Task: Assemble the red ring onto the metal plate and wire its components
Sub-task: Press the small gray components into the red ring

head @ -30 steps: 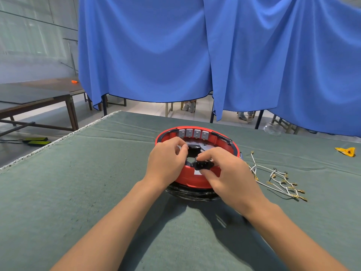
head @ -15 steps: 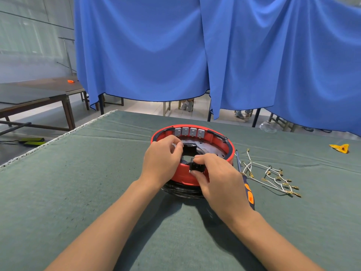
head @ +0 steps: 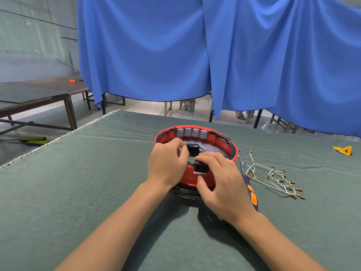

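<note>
A red ring with several grey sockets on its far inner wall sits on a metal plate atop a black coil in the middle of the green table. A black power inlet is set in the ring's near wall. My left hand curls over the ring's left rim, its fingertips at a black part inside. My right hand grips the near wall, fingers over the top edge above the inlet, thumb on the outside below it.
A screwdriver with a blue and orange handle lies just right of the ring. White wires with brass terminals lie further right. A yellow scrap is at the far right. Blue curtains hang behind the table's far edge.
My right hand has slid off the black inlet, which now shows in the ring's near wall. The screwdriver has come into view beside my right wrist. The left hand barely moved.
</note>
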